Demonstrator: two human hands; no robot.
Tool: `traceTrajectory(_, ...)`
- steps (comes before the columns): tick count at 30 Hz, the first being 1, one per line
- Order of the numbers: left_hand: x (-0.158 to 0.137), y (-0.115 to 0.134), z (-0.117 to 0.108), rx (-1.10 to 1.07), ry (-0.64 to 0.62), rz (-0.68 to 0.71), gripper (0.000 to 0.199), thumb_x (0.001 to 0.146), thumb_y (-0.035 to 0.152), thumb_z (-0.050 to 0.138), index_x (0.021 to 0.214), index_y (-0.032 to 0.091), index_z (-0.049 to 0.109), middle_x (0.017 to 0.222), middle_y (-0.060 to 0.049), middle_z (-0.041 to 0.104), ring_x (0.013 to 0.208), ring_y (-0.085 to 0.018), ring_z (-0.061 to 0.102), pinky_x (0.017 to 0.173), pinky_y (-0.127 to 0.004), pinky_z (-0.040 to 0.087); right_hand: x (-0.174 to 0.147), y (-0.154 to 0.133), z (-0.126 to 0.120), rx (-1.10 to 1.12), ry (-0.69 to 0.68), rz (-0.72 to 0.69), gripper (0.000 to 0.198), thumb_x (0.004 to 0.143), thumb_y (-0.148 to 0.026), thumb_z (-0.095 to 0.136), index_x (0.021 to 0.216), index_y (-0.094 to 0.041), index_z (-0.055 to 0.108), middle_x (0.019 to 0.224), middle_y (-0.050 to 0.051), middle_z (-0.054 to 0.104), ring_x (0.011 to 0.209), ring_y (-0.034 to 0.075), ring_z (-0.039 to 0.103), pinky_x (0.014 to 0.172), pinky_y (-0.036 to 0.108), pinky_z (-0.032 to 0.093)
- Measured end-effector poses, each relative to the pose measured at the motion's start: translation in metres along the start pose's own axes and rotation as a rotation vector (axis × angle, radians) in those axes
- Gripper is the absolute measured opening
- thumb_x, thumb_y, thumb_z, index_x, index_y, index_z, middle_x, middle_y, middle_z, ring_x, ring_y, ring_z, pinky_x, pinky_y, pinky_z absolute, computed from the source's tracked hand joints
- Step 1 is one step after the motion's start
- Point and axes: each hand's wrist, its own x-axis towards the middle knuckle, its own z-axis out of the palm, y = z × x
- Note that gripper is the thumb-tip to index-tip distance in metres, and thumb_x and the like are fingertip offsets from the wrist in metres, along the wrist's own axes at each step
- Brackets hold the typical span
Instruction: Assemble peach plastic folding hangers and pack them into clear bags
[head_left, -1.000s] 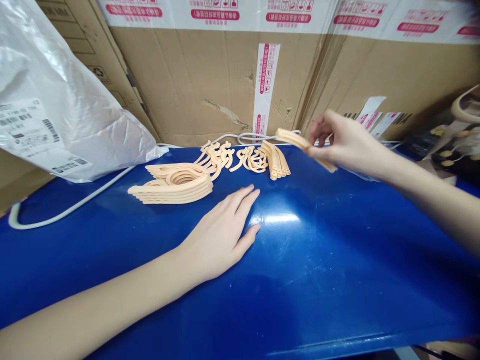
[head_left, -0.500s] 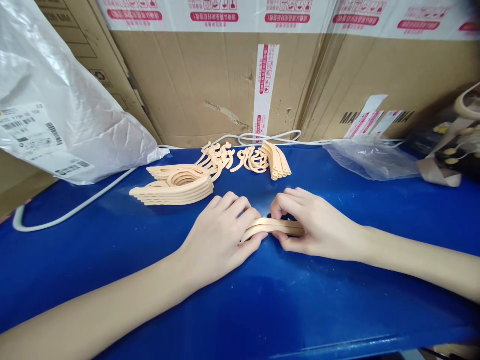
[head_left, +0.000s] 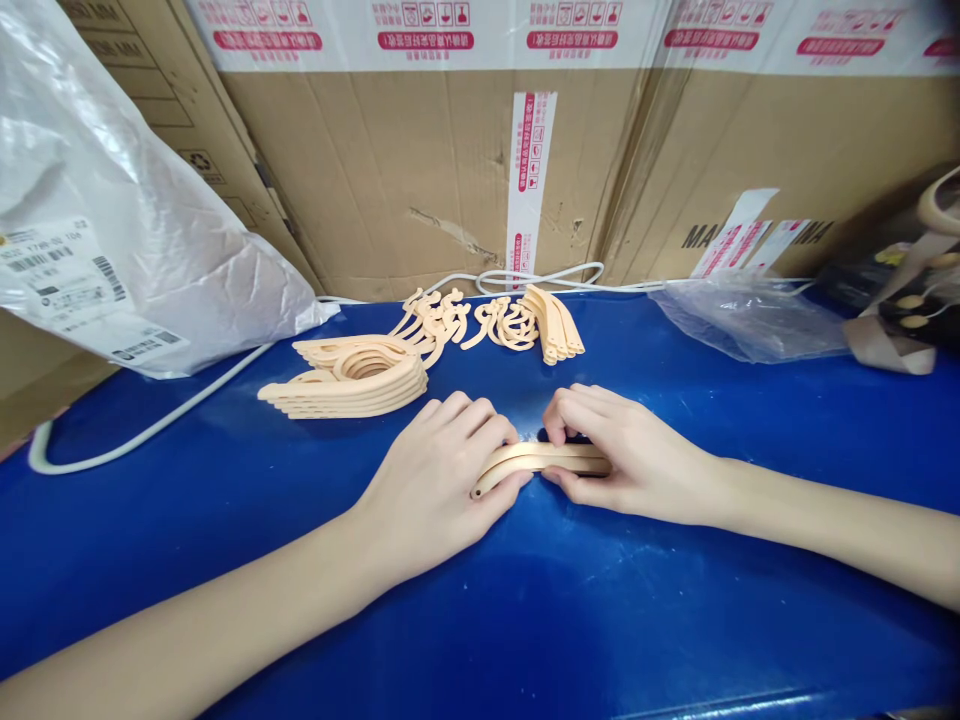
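Observation:
Just above the blue tabletop, my left hand [head_left: 448,480] grips the left end of two curved beige hanger arms [head_left: 534,460] lying side by side. My right hand [head_left: 622,452] has its fingers and thumb closed around their right end, which the palm partly hides. A small hole shows at the left tip of the nearer arm. Behind my left hand is a stack of beige hanger pieces [head_left: 352,400]. Loose beige hooks [head_left: 514,322] lie farther back, beside a bundle of curved hanger arms [head_left: 553,325].
Cardboard boxes [head_left: 360,180] stand along the back of the blue table [head_left: 525,620]. A white plastic mailer bag [head_left: 172,240] leans in at the left, with a white cable [head_left: 150,445] beneath it. At the right lie a clear plastic bag [head_left: 750,320] and a dark item with a beige ribbon [head_left: 885,335].
My left fingers have shifted slightly, so more of the hanger arms' left end shows. Both hands keep their hold. The view has moved a little.

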Motion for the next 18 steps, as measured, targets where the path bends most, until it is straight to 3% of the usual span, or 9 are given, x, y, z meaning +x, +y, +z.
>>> traceTrajectory(18, -0.0003, 0.0014, -0.0003, -0.029, -0.001, -0.024, 0.01, 0.09, 0.029, 0.055, 0.087, 0.019, 0.058, 0.088, -0.002, 0.062, 0.082, -0.021, 0.051, 0.071, -0.037, 0.038, 0.0004, -0.0001, 0.0012, 0.004, 0.005, -0.008, 0.016, 0.083, -0.027, 0.06, 0.083, -0.02, 0.045, 0.081, 0.002, 0.055, 0.072, 0.016, 0.046, 0.067, 0.03, 0.036)
